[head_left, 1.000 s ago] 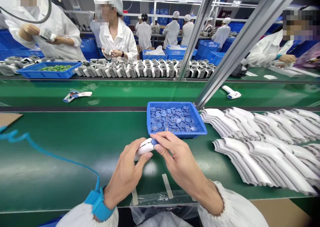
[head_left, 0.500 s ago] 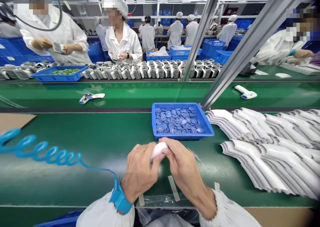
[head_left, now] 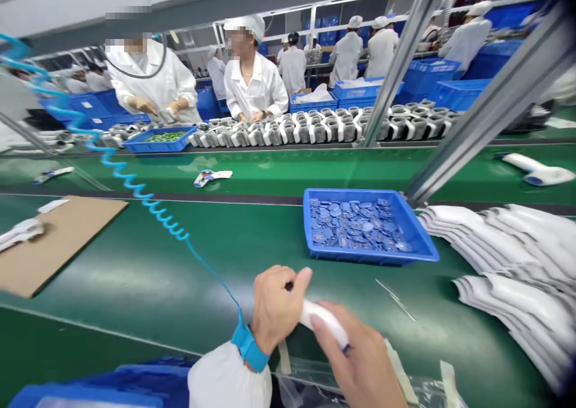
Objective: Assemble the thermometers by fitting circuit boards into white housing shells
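A white, curved plastic housing (head_left: pixel 327 324) like a gun-shaped thermometer's handle is held between my hands above the green bench. My right hand (head_left: pixel 360 351) is closed on its lower end, with fingers and thumb along the sides; a dark blue bit shows at that end. My left hand (head_left: pixel 276 303), with a blue wrist strap (head_left: pixel 252 348), is wrapped round the upper end, thumb pointing up. A small dark spot shows between its thumb and forefinger; I cannot make out what it is. Beyond my hands stands a blue tray (head_left: pixel 373 257) of small blue plastic parts (head_left: pixel 355 222).
Stacked white shells (head_left: pixel 517 300) lie at right, near thin sticks (head_left: pixel 396 299). A cardboard sheet (head_left: pixel 67 240) lies left. A coiled blue cord (head_left: pixel 148 201) runs to my strap. Gun-shaped devices (head_left: pixel 213 177) lie on the green belt (head_left: pixel 279 171). A metal post (head_left: pixel 486 102) slants at right.
My view has swung left and tilted. My hands have drawn apart along the housing, the right one lower and nearer me, so more of the housing shows.
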`<state>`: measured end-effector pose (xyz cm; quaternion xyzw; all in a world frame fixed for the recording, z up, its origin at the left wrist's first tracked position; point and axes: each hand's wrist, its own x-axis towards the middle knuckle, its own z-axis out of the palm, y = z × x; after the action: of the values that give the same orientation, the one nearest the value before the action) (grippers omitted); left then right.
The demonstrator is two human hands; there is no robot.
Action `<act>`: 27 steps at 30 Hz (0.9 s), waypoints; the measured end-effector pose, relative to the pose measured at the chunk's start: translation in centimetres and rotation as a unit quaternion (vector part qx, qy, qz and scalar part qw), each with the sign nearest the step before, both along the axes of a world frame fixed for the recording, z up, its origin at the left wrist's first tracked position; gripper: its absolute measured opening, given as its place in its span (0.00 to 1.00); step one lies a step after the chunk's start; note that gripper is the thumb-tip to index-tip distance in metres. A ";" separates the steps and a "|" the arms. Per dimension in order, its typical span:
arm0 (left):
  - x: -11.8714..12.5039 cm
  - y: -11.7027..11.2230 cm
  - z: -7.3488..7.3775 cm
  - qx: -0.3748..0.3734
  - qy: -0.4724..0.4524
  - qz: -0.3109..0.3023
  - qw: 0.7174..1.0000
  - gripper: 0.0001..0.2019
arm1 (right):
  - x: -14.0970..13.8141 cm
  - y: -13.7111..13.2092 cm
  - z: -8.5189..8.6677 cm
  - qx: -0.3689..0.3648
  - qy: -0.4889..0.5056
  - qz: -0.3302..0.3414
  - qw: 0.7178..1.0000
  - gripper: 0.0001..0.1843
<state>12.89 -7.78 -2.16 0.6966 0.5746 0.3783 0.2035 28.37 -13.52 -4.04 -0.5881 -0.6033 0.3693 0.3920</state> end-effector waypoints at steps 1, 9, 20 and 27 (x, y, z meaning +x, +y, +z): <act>-0.4 -0.5 0.3 0.007 -0.020 -0.021 1.000 0.13 | 0.2 0.2 -0.2 -0.104 0.043 -0.027 0.993 0.23; -0.1 0.9 -1.5 0.023 -0.061 0.151 0.986 0.27 | -0.2 1.7 -1.5 -0.207 0.040 0.098 0.973 0.25; -0.9 3.8 -0.9 -0.037 0.027 0.069 0.997 0.24 | -1.5 3.1 -0.8 0.177 -0.213 0.109 0.955 0.17; -10.6 10.9 2.3 -0.124 0.093 0.147 0.977 0.26 | 3.2 2.0 0.3 0.072 -0.112 -0.057 0.989 0.23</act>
<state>2.33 3.08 0.15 0.6057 0.7298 0.2635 0.1763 31.53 -11.52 -3.78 -0.6293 -0.6340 0.2336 0.3839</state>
